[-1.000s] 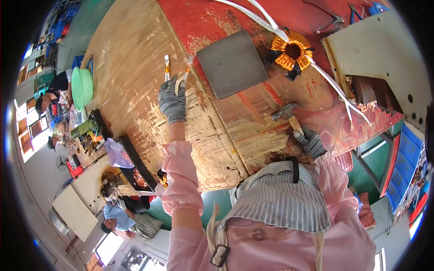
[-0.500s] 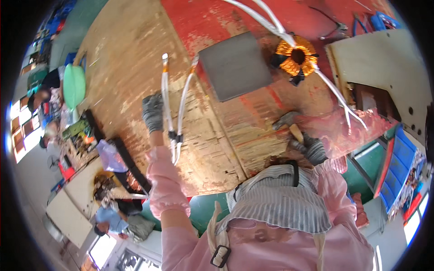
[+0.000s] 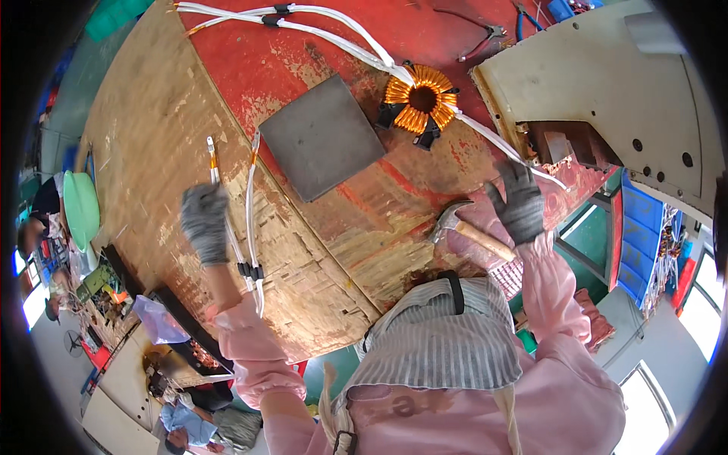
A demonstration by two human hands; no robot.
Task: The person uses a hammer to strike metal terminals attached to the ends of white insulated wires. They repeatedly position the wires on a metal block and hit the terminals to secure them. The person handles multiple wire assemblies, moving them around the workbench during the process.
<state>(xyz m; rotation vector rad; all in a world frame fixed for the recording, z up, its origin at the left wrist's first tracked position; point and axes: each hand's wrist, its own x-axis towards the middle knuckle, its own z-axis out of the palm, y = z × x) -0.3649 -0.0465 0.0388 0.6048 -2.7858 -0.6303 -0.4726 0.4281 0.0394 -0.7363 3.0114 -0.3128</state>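
Observation:
My left hand (image 3: pixel 205 224), in a grey knit glove, is over the left one of two white-sleeved leads (image 3: pixel 251 189) with metal lugs; its fingers look curled and are blurred, so I cannot tell whether they grip it. My right hand (image 3: pixel 519 203), gloved too, is open with fingers apart, near the white tail lead (image 3: pixel 493 136) of a copper-wound ring coil (image 3: pixel 440 80). Below that hand a claw hammer (image 3: pixel 485 241) with a wooden handle lies at the table's near edge. Between the hands and farther back lies a dark grey square plate (image 3: pixel 322 136).
The worn table (image 3: pixel 136 152) is bare wood at left and red-painted at right. Long white leads (image 3: pixel 334 38) run from the coil to the far left. Pliers (image 3: pixel 485 42) lie at the back. A pale metal panel (image 3: pixel 599 76) stands at right, a blue bin (image 3: pixel 637 243) below it.
My right hand has let go of the hammer, moved forward and spread its fingers. My left hand has shifted slightly onto the lead. The view has turned, moving the table leftward.

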